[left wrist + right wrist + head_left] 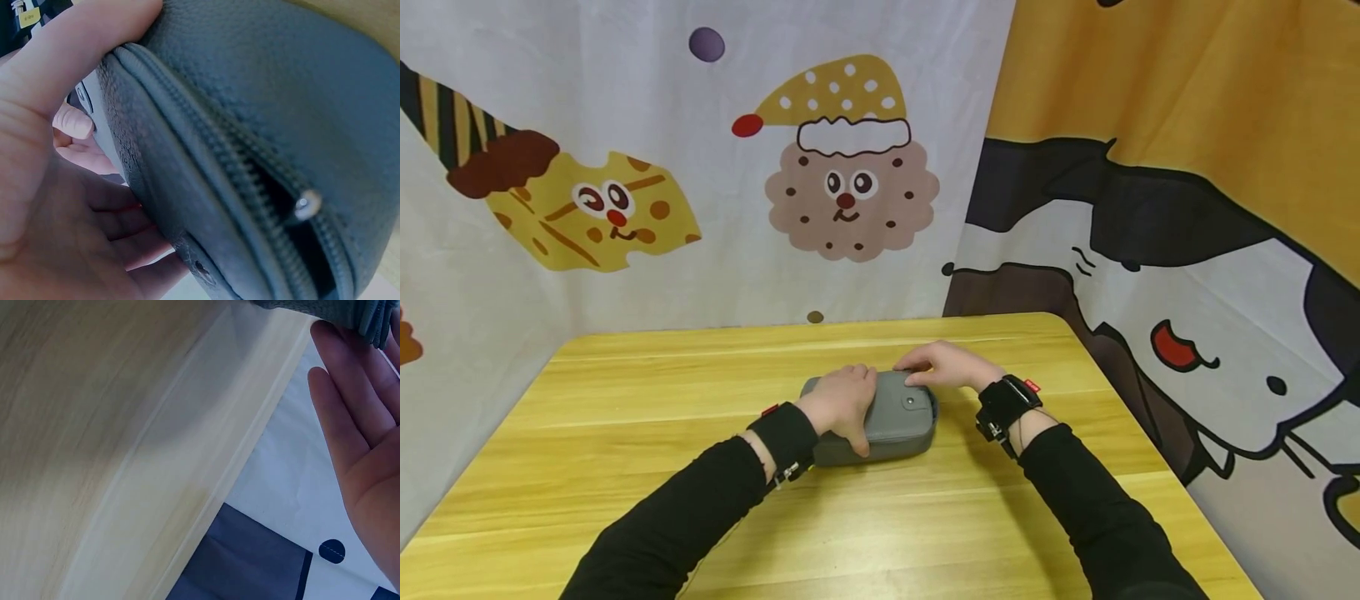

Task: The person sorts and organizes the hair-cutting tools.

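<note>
A grey leather-look zip case (891,417) lies on the wooden table, a snap tab on the right of its top. My left hand (844,404) grips it from above, thumb down the front side and fingers across the top. The left wrist view shows the zipper (250,181) parted at one end, a small metal piece (307,205) beside the dark gap. At the back right corner, my right hand (953,365) holds the case edge, thumb on top near the snap and index finger behind. Its lower fingers (340,419) extend loosely below the case's end in the right wrist view.
The wooden table (647,400) has a rounded far right corner. A curtain with cartoon prints (850,192) hangs close behind its far edge and along the right side. Both wrists wear black straps with small devices (1006,407).
</note>
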Motion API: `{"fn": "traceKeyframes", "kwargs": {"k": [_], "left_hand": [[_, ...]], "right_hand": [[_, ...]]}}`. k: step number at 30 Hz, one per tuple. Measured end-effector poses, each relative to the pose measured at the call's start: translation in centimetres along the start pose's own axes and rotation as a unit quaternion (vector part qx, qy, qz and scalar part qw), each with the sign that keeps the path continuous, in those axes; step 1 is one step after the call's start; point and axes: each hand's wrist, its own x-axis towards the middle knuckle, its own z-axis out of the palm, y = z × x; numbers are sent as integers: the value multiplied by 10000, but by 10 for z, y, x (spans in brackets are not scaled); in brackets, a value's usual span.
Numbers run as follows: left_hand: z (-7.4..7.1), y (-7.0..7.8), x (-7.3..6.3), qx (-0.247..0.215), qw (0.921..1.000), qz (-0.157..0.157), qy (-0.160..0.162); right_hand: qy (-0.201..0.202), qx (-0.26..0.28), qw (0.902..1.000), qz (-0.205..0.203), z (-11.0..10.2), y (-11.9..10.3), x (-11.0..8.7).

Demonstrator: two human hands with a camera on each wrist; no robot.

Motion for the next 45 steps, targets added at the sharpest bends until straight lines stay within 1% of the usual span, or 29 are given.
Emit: {"fn": "traceKeyframes", "kwargs": {"k": [7, 12, 15, 21, 25, 29, 34, 39, 42, 45], "left_hand": [[-1, -1, 0, 110, 9999, 38, 22], [0, -4, 0, 294, 9994, 176, 27], [1, -10, 2, 459, 9984, 340, -14], [-1, -28, 5, 805, 9946, 650, -128], [-2, -36, 7, 1153, 9888, 941, -118], [-2, -40, 7, 1498, 9817, 1175, -52], [-5, -45, 7, 1778, 9737, 1421, 46], [-7, -51, 8, 2108, 9660, 1489, 128], [-6, -53, 9, 2166, 9638, 1544, 194], [-4, -54, 9, 2327, 9602, 1531, 224]], "right_hand": [[72, -15, 9999, 129, 3, -4, 0], [211, -30, 9994, 278, 7, -8, -3], [336, 23, 9988, 354, 11, -10, -5], [556, 72, 9976, 397, 18, -17, -9], [630, 121, 9967, 500, 23, -21, -10], [673, 213, 9957, 605, 27, -23, -13], [734, 416, 9939, 713, 32, -28, -14], [833, 600, 9922, 713, 39, -31, -16], [859, 727, 9910, 730, 41, -35, -17], [837, 807, 9903, 763, 43, -38, -19]]}}
